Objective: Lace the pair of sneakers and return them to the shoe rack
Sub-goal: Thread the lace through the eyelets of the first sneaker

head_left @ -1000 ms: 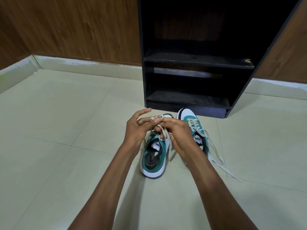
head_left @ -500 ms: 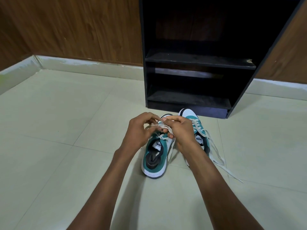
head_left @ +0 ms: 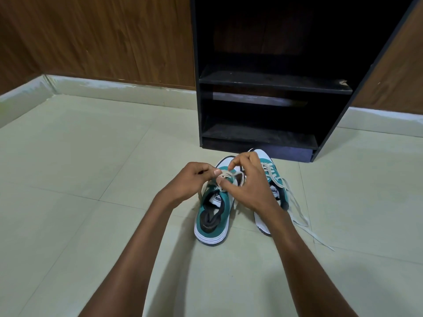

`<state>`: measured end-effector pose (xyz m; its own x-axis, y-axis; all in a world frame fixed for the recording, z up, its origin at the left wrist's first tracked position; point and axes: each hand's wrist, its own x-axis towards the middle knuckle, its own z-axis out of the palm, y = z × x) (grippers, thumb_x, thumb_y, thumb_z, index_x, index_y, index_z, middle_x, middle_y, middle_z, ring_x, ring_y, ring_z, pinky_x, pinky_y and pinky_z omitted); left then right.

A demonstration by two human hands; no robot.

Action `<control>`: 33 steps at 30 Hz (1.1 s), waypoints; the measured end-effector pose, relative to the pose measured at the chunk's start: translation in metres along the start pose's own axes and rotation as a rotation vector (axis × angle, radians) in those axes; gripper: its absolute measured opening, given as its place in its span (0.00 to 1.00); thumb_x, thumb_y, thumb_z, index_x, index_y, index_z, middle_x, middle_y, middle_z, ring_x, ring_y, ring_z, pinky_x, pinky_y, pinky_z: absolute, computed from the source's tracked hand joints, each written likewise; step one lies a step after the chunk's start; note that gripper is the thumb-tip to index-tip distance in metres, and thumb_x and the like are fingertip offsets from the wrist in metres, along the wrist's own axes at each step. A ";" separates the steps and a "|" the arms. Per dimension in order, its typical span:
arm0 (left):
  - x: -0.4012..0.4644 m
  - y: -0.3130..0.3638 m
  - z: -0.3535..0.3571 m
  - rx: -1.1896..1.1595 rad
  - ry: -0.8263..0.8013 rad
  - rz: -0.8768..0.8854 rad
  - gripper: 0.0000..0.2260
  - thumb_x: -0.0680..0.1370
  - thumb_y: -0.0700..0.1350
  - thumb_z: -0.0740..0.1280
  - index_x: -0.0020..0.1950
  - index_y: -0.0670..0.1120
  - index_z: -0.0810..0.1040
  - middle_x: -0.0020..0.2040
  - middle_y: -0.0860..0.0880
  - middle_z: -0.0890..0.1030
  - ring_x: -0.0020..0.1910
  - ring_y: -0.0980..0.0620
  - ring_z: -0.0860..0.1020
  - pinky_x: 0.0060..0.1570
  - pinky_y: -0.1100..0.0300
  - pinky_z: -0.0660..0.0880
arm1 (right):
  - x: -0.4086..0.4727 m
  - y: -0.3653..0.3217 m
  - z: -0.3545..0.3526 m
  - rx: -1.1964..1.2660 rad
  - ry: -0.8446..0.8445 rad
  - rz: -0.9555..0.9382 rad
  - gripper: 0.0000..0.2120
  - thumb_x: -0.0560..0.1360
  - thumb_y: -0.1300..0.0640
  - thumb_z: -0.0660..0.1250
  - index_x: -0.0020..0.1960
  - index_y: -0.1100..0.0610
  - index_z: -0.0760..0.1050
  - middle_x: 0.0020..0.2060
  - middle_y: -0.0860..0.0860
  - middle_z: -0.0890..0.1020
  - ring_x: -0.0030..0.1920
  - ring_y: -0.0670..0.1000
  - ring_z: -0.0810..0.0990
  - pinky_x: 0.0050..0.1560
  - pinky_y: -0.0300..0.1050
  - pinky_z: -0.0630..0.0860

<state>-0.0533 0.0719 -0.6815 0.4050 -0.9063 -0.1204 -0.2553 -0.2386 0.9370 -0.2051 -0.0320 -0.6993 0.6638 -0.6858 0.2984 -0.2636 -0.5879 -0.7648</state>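
Observation:
Two teal and white sneakers stand side by side on the tiled floor, toes toward the black shoe rack. Over the left sneaker, my left hand pinches one end of its cream lace between thumb and fingers. My right hand holds the other part of the same lace just above the tongue. The right sneaker is partly hidden behind my right wrist. Its lace ends trail loose across the floor to the right.
The rack has two dark shelves with nothing on them and stands against a wood-panelled wall. Pale floor tiles spread out on the left and right of the shoes.
My hands have dropped closer to the left sneaker and my left fingers have curled in. The lace between them is now pulled shorter over the tongue.

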 end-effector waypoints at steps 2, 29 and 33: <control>0.001 0.002 0.001 -0.128 0.007 -0.048 0.11 0.81 0.44 0.68 0.47 0.36 0.84 0.33 0.54 0.82 0.29 0.64 0.75 0.33 0.73 0.70 | -0.005 0.005 -0.003 -0.204 0.081 -0.160 0.24 0.65 0.33 0.75 0.46 0.51 0.76 0.52 0.48 0.71 0.55 0.47 0.71 0.53 0.35 0.70; 0.000 -0.048 -0.021 -0.208 0.550 -0.226 0.10 0.66 0.46 0.83 0.44 0.49 0.88 0.39 0.46 0.87 0.36 0.53 0.81 0.37 0.59 0.78 | -0.016 0.020 -0.055 -0.397 -0.173 0.061 0.09 0.75 0.51 0.75 0.43 0.58 0.85 0.53 0.47 0.71 0.57 0.47 0.69 0.61 0.43 0.69; -0.006 -0.054 -0.021 -0.124 0.348 -0.229 0.07 0.69 0.49 0.80 0.39 0.47 0.88 0.33 0.51 0.84 0.31 0.53 0.76 0.32 0.60 0.76 | -0.017 0.010 -0.068 -0.254 -0.302 0.185 0.10 0.77 0.51 0.73 0.38 0.53 0.80 0.51 0.51 0.76 0.53 0.52 0.77 0.55 0.44 0.71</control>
<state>-0.0240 0.0979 -0.7249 0.7161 -0.6584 -0.2319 -0.0255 -0.3566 0.9339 -0.2667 -0.0557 -0.6728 0.7540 -0.6557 -0.0401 -0.5365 -0.5794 -0.6135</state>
